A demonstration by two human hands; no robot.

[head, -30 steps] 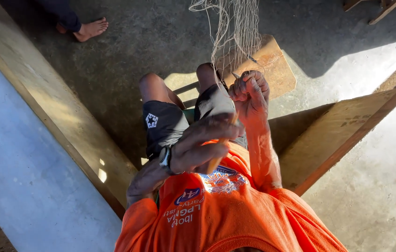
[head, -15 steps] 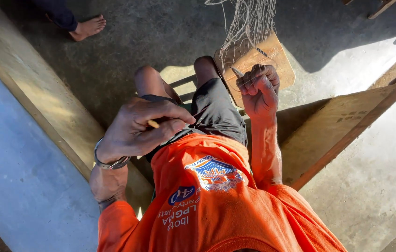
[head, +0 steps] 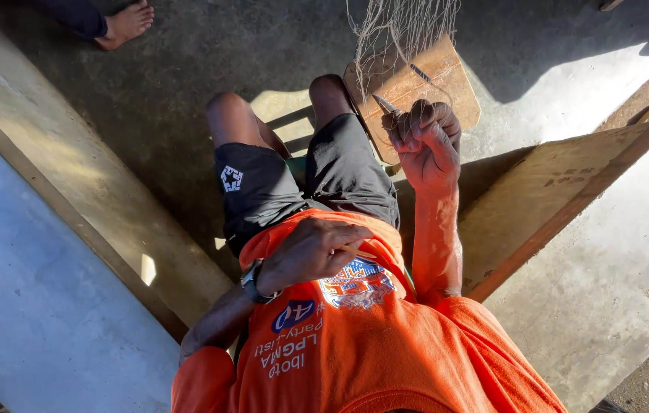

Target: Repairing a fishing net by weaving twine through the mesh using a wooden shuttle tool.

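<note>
My right hand [head: 424,141] is stretched out in front of me, clenched in a fist on strands of a pale fishing net [head: 401,30] that hangs down from above. A dark pointed piece [head: 382,103] sticks out of that fist. My left hand [head: 313,252], with a watch on its wrist, is pulled back against my orange shirt [head: 355,344] and pinches a thin pale stick [head: 356,251]. My knees in black shorts [head: 301,180] point away from me.
A brown wooden board [head: 447,80] lies on the concrete floor under the net. A slanted wooden plank [head: 561,191] runs along my right, a long wooden beam [head: 72,176] along my left. Another person's bare foot [head: 127,21] is at the top left.
My left hand has drawn back from beside the right hand at the net, out to my left and then to my chest. The right hand has kept its grip on the net.
</note>
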